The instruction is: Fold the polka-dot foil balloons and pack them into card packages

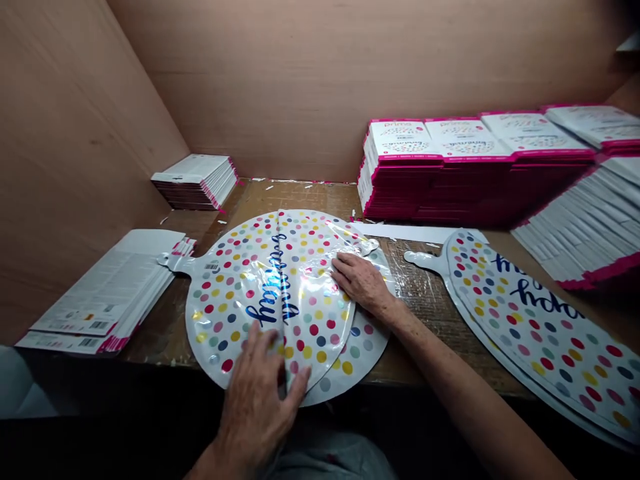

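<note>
A flat foil balloon [220,307], white with coloured dots and blue lettering, lies on the table with its neck pointing left. One half of it appears folded over along a vertical line near the middle. My right hand [363,280] rests flat on the folded part at its right side, fingers stretched out. Over the lower part, near the lettering, is my left hand [263,380]; its fingers are apart and slightly blurred, and I cannot tell whether they touch the foil. Neither hand grips anything.
Several more dotted foil balloons [540,333] lie stacked at the right, overhanging the front edge. Printed white-and-pink packets [445,167] stand in stacks at the back right. Other packet piles [105,293] lie at the left. A wooden panel [300,87] closes the back.
</note>
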`<state>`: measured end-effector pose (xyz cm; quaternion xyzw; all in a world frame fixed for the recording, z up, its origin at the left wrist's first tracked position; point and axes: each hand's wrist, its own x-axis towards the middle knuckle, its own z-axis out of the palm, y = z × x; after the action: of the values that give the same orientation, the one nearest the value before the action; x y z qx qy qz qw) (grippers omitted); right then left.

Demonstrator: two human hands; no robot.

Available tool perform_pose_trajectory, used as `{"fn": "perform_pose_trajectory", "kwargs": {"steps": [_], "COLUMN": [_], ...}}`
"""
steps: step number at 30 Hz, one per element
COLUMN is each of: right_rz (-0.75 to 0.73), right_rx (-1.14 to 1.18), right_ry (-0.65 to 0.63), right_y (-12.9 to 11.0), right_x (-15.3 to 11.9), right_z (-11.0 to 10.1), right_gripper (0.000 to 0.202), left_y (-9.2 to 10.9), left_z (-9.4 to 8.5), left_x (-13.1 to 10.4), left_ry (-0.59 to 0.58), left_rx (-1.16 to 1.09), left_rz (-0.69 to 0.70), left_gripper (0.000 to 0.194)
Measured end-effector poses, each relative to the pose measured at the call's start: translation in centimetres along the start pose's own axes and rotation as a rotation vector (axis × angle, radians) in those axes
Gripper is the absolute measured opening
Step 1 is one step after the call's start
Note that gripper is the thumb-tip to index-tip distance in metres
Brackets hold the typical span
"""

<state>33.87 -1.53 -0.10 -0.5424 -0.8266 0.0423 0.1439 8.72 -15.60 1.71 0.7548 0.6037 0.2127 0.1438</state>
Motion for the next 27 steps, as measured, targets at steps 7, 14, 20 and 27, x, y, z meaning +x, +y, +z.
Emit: {"fn": "perform_pose_trajectory", "kwargs": {"steps": [7,14,20,27], "right_rz": [-0.052,-0.267,-0.382,0.089], "right_rx": [0.523,0.153,0.15,0.522], "right_ry": [0.235,0.551,0.283,-0.077], "right_y": [-4.4,-7.0,-5.2,-2.2], "right_x": [-5.7,-11.0,-10.0,3.5], "right_z": [-5.2,-1.7,-3.0,-10.0], "right_gripper": [0.056,0.064,0.043,0.036], "left_y": [3.9,1.7,-3.9,-6.8], "left_z": [-5.5,-7.8,-3.6,-1.9], "left_x": [3.1,6.2,12.0,13.4], "left_ry": [-0.367,-0.201,-0.109,-0.237], "left_rx": [-0.847,-0.423,-0.157,-0.323], "left_rz": [-0.428,-0.163,0.434,0.233], "left_gripper": [0.047,0.055,0.052,0.068]}}
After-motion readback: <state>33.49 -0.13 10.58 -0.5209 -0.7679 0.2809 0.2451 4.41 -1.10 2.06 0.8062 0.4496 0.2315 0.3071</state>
